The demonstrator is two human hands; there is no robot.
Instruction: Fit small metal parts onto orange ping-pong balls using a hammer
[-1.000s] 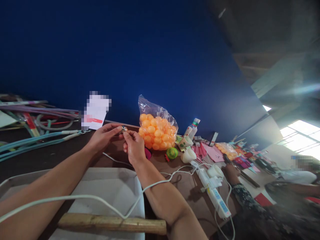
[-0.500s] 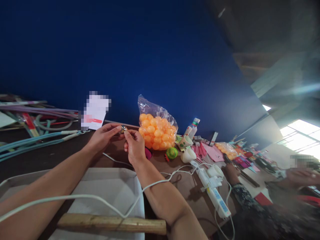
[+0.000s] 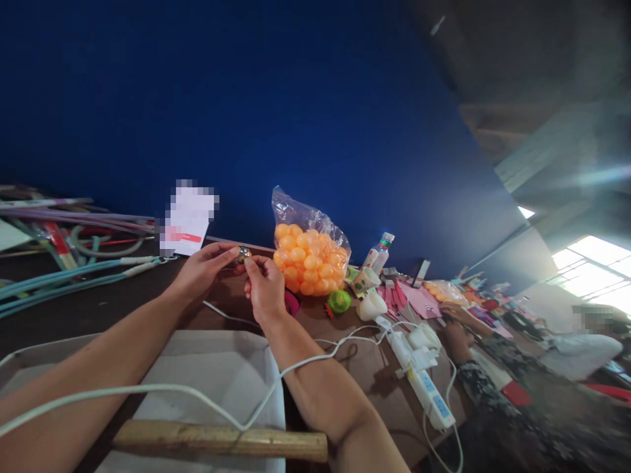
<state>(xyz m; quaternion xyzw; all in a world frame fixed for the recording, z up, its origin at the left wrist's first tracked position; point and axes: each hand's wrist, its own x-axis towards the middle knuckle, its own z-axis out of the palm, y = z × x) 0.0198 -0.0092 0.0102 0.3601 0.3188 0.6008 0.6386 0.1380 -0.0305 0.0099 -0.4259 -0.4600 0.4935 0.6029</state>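
While left hand [image 3: 200, 270] and right hand [image 3: 265, 290] pinch a shiny piece [image 3: 242, 254], a bag of balls [image 3: 308, 255] sits at 3 o'clock on the table [image 3: 123, 302], blue wall [image 3: 221, 98] behind.

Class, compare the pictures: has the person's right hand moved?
No. The right hand stays just left of the bag of orange balls, pinching a small shiny piece.

Clear bag [image 3: 310, 253] of orange balls against a deep blue wall [image 3: 246, 98]. Left of the bag, the small piece [image 3: 242, 253] I pinch glints silver and gold. Right of the bag: a lime-green round toy [image 3: 339, 301], pink papers [image 3: 419, 300], a white power strip [image 3: 424, 389] with blue switches.
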